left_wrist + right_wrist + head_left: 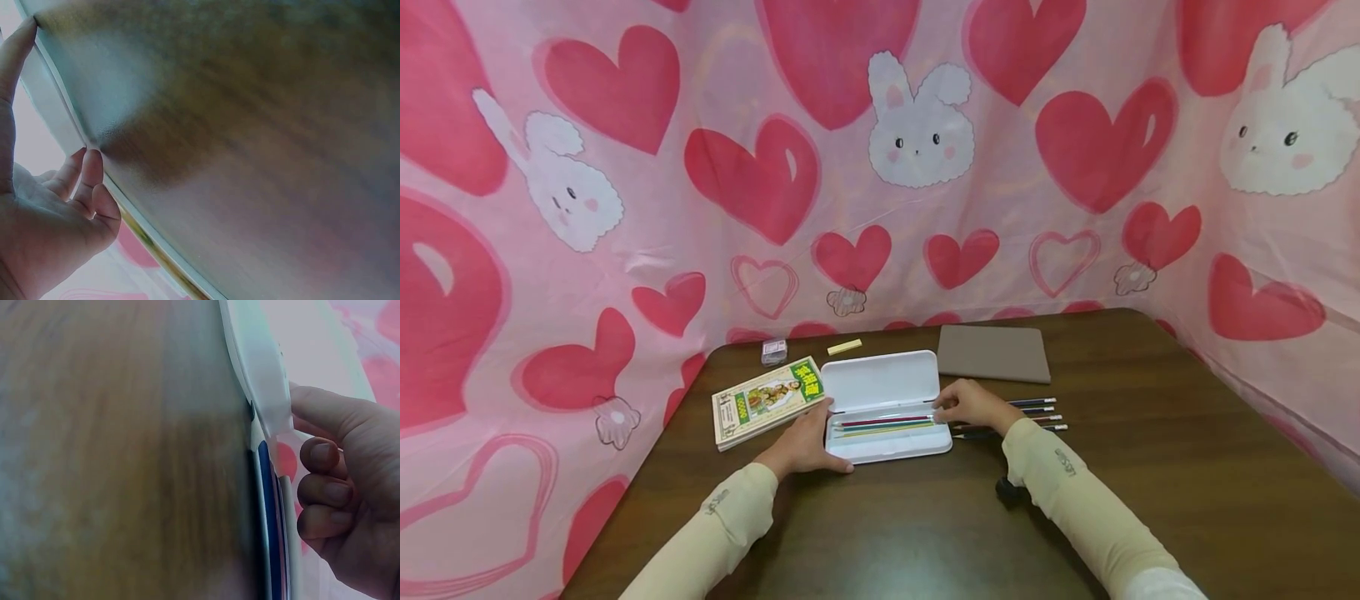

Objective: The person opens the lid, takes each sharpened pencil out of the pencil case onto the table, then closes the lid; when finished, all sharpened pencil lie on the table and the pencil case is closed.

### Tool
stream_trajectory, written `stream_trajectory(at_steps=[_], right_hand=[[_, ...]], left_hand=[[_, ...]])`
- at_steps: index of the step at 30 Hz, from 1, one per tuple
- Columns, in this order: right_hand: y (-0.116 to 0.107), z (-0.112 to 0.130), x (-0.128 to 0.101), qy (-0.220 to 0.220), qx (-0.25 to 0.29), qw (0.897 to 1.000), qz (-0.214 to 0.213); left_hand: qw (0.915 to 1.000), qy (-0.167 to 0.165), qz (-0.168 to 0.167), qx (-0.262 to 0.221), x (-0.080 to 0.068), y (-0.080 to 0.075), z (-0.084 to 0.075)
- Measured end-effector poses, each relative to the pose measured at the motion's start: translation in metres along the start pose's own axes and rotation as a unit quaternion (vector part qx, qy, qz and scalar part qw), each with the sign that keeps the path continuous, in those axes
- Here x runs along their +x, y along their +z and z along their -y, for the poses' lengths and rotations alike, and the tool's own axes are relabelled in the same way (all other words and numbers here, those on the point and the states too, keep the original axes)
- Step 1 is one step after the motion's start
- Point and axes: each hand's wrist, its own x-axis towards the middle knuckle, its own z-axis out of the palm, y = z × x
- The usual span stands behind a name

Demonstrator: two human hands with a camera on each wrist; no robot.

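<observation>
A white pencil case [883, 385] lies open in the middle of the brown table [1150, 467], with a few coloured pencils [883, 423] in its lower tray. My left hand [805, 446] holds the case's left end, thumb along the front edge. In the left wrist view its curled fingers [87, 187] touch the white case rim [65, 122]. My right hand [970, 406] is at the tray's right end, on the pencil tips. In the right wrist view the thumb [319, 406] meets the white case edge [259, 369] and the curled fingers [322, 494] sit beside a blue pencil [267, 512].
Several more pencils [1037, 414] lie on the table to the right of the case. A picture book [767, 400] sits at the left and a grey notebook [994, 352] behind. A yellow eraser [844, 346] and a small pink box [773, 351] are at the back. Pink heart cloth surrounds the table.
</observation>
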Motion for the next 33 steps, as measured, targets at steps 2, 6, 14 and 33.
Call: stream_trajectory(at_steps=[2,6,14,33], right_hand=[[-0.001,0.002,0.000,0.002,-0.010,1.000,0.002],[0.000,0.003,0.001,-0.001,-0.023,1.000,0.007],[0.001,0.002,0.006,-0.020,-0.036,0.999,0.017],[0.002,0.010,0.011,-0.025,-0.074,0.996,0.040]], left_hand=[[1.0000,-0.001,0.001,0.000,0.000,0.000,-0.001],[1.0000,0.001,0.000,0.002,-0.001,-0.001,-0.002],[1.0000,-0.004,0.004,0.002,-0.001,0.000,-0.003],[1.0000,-0.004,0.004,-0.001,0.000,-0.001,-0.002]])
